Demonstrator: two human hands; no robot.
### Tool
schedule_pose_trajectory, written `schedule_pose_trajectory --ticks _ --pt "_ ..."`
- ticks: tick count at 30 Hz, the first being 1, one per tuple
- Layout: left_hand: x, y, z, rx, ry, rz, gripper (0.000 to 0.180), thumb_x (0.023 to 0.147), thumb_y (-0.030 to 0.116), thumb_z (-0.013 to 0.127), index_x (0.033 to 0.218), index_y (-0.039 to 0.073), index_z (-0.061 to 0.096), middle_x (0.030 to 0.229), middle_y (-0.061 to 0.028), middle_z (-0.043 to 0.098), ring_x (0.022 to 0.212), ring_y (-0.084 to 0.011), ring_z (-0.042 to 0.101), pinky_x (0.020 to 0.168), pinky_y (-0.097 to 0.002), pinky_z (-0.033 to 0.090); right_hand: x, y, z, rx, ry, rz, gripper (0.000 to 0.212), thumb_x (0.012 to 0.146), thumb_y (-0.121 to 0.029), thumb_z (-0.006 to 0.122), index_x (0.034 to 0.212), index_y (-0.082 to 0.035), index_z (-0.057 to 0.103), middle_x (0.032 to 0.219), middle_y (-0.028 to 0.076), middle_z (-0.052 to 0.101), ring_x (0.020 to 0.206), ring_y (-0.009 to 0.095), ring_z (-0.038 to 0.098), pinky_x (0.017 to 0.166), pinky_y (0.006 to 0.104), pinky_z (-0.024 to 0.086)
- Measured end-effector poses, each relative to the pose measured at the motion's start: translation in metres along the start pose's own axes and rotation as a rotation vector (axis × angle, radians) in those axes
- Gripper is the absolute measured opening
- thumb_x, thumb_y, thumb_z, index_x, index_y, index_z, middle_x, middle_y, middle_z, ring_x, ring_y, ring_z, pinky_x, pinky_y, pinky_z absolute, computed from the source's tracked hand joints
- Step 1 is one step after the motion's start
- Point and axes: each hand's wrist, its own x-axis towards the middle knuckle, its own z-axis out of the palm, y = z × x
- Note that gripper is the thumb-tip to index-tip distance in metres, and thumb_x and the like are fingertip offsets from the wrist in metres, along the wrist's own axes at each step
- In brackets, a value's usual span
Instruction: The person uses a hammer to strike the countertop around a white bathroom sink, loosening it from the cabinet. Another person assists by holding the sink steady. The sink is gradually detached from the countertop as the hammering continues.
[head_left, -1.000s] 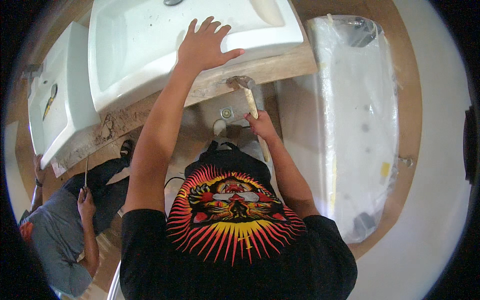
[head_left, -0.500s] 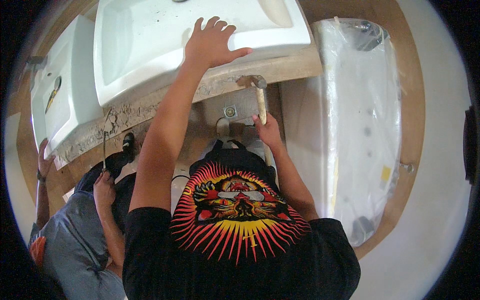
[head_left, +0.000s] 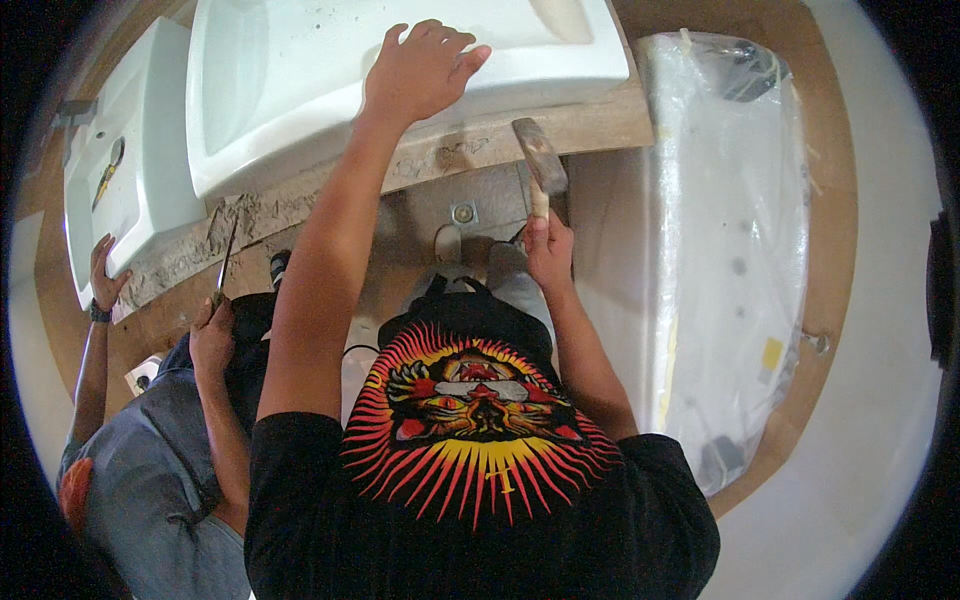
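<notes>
My left hand [head_left: 418, 78] lies at the near rim of a large white washbasin [head_left: 290, 130], fingers apart, holding nothing. In my right hand [head_left: 549, 250] is a hammer [head_left: 541, 198], gripped by its pale handle. Its greyish head is raised, partly blurred, just in front of the counter edge [head_left: 590, 125]; whether it touches the edge I cannot tell. The counter's front face is rough and chipped, with broken grey material [head_left: 237, 222] toward the left. Part of the handle is hidden by my hand.
On the left a co-worker's hand [head_left: 211, 340] holds a thin tool [head_left: 229, 255] against the chipped edge. The co-worker's other hand [head_left: 104, 275] touches a second washbasin [head_left: 165, 130], where a yellow-and-black tool [head_left: 108, 175] lies. A plastic-wrapped bathtub [head_left: 730, 250] stands at right. A floor drain [head_left: 463, 213] shows below.
My right hand has turned the hammer, and its head has swung right and nearer to me. My left hand has shifted slightly up and left. The co-worker's thin tool has tilted.
</notes>
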Motion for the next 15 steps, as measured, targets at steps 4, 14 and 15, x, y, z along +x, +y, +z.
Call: schedule_pose_trajectory --ticks 4,14,15 --pt "0.004 0.004 0.003 -0.044 0.037 -0.003 0.051 0.099 0.046 0.025 0.118 0.014 0.061 0.117 -0.0075 0.061 0.119 -0.0232 0.049 0.104 -0.0499 0.030 0.005 0.046 0.022 -0.052 -0.108 0.254 0.057 0.096 -0.051 0.041 0.071 -0.001 0.052 0.056 0.003 0.048 0.055 0.014 0.046 0.054 0.0327 0.039" --pt "0.001 -0.001 0.002 -0.063 0.023 -0.027 0.048 0.099 0.045 0.028 0.117 0.014 0.060 0.117 -0.0082 0.060 0.117 -0.0252 0.051 0.103 -0.0490 0.032 0.006 -0.002 -0.006 0.014 -0.008 0.215 0.057 0.096 -0.051 0.042 0.068 -0.001 0.053 0.056 0.003 0.049 0.053 0.014 0.046 0.051 0.0314 0.038" --pt "0.001 -0.001 0.003 -0.060 0.026 -0.030 0.047 0.099 0.044 0.028 0.117 0.014 0.060 0.117 -0.0084 0.060 0.117 -0.0253 0.051 0.103 -0.0492 0.032 0.006 0.001 -0.008 0.091 -0.015 0.148 0.058 0.096 -0.051 0.042 0.069 -0.001 0.053 0.057 0.003 0.049 0.053 0.014 0.046 0.052 0.0319 0.039"
